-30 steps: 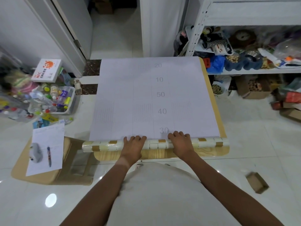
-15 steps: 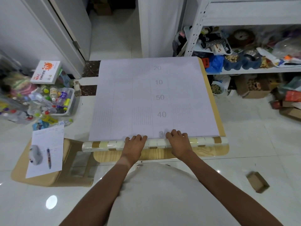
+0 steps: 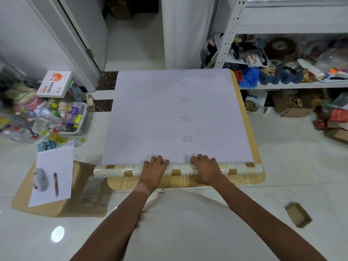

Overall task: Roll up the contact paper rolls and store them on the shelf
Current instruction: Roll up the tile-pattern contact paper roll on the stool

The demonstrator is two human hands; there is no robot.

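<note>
Both hands lay side by side on the rolled part of the contact paper [image 3: 178, 169], which stretched crosswise along the near edge of the wooden bench [image 3: 246, 117]. The left hand [image 3: 153, 169] rested palm down on the roll, its fingers curled over the top with the tips reaching the flat sheet beyond. The right hand [image 3: 206, 169] lay on the roll the same way, just beside the left, fingers bent over the far side of the roll. Neither hand wrapped fully round it; they pressed on it from above.

Ahead of the hands the unrolled backing sheet [image 3: 169, 110] covered nearly the whole bench, showing pale grid lines and the numbers 20, 10, 50 and 40 running toward the hands. The roll's outer face showed a cream and brown tile pattern, and its left end overhung the bench.

Left of the left hand stood a low stool [image 3: 24, 194] carrying a sheet of paper [image 3: 56, 166], a pen [image 3: 56, 183] and a small grey object. Farther left sat a bin of plastic bottles [image 3: 71, 119]. Beyond and right of the right hand stood a white metal shelf [image 3: 293, 84], crowded with mixed items. A small cardboard box [image 3: 298, 214] lay on the floor to the right.
</note>
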